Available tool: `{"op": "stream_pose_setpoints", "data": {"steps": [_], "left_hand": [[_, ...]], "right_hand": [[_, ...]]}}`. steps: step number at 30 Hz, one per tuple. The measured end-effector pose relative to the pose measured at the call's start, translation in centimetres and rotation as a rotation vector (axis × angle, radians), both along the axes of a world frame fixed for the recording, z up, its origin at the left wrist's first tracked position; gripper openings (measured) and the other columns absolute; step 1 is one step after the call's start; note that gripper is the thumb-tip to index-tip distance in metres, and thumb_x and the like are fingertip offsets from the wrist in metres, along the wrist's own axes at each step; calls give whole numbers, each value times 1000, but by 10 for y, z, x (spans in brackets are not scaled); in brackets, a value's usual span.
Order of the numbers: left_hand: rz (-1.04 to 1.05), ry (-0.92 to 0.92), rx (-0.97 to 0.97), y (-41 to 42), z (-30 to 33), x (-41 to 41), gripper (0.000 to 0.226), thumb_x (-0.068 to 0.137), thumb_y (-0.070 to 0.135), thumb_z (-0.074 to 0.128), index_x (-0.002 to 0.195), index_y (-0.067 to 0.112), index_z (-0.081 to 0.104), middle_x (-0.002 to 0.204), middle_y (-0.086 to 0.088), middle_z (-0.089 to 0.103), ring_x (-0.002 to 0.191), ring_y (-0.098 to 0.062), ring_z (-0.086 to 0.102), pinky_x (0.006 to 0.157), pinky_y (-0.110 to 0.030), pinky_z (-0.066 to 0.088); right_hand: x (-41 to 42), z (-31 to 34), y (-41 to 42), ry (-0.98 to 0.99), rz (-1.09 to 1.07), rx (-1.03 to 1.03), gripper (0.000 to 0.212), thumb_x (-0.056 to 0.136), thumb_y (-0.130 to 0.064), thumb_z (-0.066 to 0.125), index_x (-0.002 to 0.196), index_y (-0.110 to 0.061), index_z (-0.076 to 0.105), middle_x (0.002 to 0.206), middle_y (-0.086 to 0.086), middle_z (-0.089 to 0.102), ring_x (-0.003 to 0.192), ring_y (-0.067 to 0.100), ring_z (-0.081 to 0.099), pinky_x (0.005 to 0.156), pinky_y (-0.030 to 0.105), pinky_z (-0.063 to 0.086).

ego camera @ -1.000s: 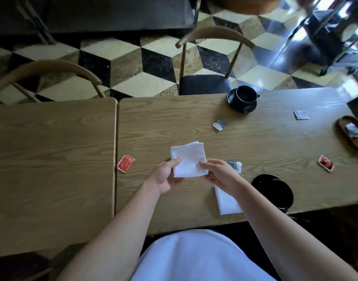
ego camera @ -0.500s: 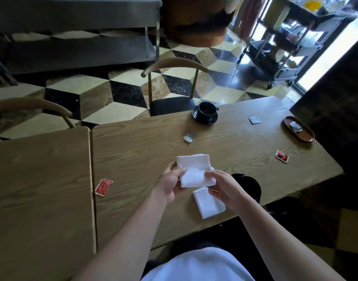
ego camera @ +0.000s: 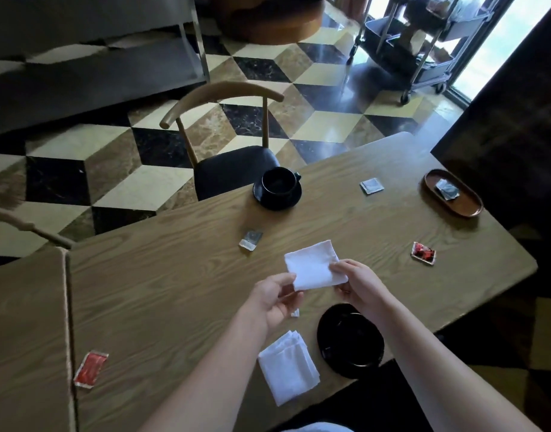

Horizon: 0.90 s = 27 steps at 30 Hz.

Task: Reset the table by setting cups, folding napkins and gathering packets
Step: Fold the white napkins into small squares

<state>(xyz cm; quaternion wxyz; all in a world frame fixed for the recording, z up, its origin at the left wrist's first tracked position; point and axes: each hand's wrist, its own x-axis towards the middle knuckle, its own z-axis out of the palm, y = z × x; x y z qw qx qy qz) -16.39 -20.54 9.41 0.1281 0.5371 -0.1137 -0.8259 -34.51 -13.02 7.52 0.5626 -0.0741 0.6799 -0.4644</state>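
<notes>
Left hand (ego camera: 275,299) and right hand (ego camera: 357,283) both pinch the folded white cloth napkin (ego camera: 313,265), fingers curled on its near corners, held just above the wooden table (ego camera: 174,275). Napkin is a neat rectangle, roughly flat. Second folded white napkin (ego camera: 288,371) lies near the table edge beside the black saucer (ego camera: 350,339). Packet print unreadable.

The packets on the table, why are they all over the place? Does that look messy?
Yes, a bit. Only one grey packet lies in the wooden tray. Two grey packets and two red packets lie scattered on the tabletops. Both hands hold a white napkin, so gathering has not finished.
</notes>
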Motion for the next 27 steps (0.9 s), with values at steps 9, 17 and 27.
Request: {"op": "stream_pose_setpoints", "data": {"steps": [9,17,27], "left_hand": [[151,-88,101,-97,-43,-143,17,96,4,52,80,6,56,49,-6,64,42,-10,63,36,-13,42],[461,-221,-78,-194,-70,-242,22,85,-10,64,77,10,66,64,-7,64,54,-13,58,45,-17,44],[738,-531,63,-209,-124,-274,26,71,-19,67,57,-3,52,37,-9,53,26,-17,49,32,-19,43]], "right_hand": [[-133,-28,-133,79,179,81,9,84,-13,63,87,-17,71,71,-3,60,56,8,54,57,22,42],[-212,-69,-240,285,127,21,13,87,-14,69,97,-20,73,71,-13,69,66,6,61,61,23,48],[-216,-122,-260,769,349,166,16,83,-24,72,96,-16,69,97,3,72,96,26,64,74,32,41]]}}
